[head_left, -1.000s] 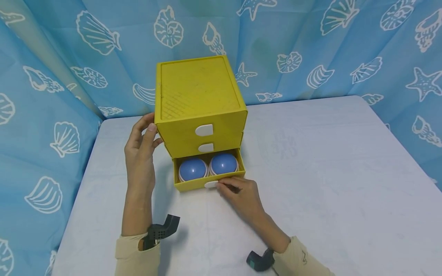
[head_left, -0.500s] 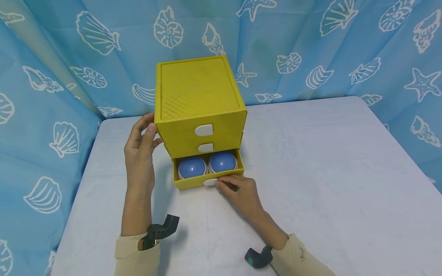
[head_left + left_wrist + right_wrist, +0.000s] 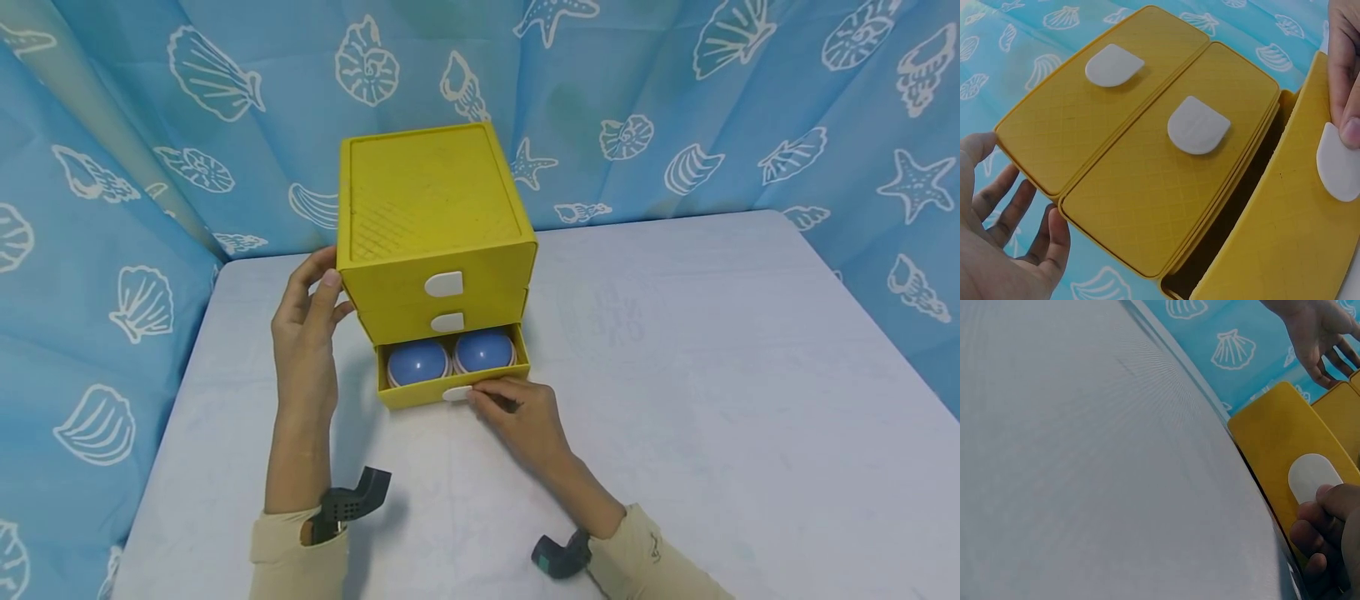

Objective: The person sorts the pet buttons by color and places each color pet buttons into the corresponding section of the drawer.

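A yellow drawer cabinet has its bottom drawer pulled partway out. Two blue, ball-like rounded things with pale rims, the left one and the right one, sit side by side in that drawer. My right hand pinches the white handle of the bottom drawer between thumb and fingers. Against the cabinet's left side rest the fingertips of my left hand, its fingers loosely bent and spread. The upper drawer and the middle drawer are closed.
The cabinet stands on a white-covered table, close to its back edge. Blue curtains with white shell prints hang behind and at the sides. Dark wrist cameras stick out from both wrists.
The bottom drawer has slid slightly inward, toward the cabinet, with my right hand still pinching its handle. My left hand has stayed at the cabinet's side.
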The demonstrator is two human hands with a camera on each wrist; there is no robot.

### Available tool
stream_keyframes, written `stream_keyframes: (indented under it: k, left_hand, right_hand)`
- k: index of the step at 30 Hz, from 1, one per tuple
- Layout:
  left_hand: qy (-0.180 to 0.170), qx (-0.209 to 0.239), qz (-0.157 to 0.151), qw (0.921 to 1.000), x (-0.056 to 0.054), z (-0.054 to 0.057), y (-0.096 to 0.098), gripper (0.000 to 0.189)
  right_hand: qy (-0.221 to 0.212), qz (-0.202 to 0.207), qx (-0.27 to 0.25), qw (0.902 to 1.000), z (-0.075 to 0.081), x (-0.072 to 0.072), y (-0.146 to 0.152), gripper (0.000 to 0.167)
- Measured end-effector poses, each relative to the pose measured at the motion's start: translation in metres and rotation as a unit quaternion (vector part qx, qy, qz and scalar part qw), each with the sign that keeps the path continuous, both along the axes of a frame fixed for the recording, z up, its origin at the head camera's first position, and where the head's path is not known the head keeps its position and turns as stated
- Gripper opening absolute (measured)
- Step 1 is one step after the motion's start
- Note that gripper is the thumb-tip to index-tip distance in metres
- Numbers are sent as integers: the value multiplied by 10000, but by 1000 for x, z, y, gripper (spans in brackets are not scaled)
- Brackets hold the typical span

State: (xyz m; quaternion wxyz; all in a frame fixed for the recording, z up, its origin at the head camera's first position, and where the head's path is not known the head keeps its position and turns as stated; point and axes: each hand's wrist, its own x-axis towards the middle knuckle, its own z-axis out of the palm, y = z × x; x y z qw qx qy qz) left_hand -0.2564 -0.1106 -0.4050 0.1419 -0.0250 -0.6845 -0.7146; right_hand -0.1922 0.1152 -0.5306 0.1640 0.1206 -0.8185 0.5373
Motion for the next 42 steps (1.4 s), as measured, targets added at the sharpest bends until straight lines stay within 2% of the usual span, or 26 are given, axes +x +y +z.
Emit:
stream_keyframes:
  k: [11, 19, 30, 42]
  left_hand:
    - [-73, -34, 21, 10000, -1, -2, 1, 47]
    - [12, -58, -7, 10000, -1, 2, 1, 45]
    - [-45, -48, -4, 10000, -3, -1, 1, 47]
    - [-39, -63, 0, 10000, -3, -1, -2, 48]
  right_hand:
    - [-62, 18, -122, 9999, -2, -7, 1, 9]
    - [-86, 28, -135, 9999, 1, -11, 0, 10]
    - [-127, 36, -46, 9999, 1, -17, 0, 11]
    - [65, 98, -98, 9999, -1, -24, -1, 10]
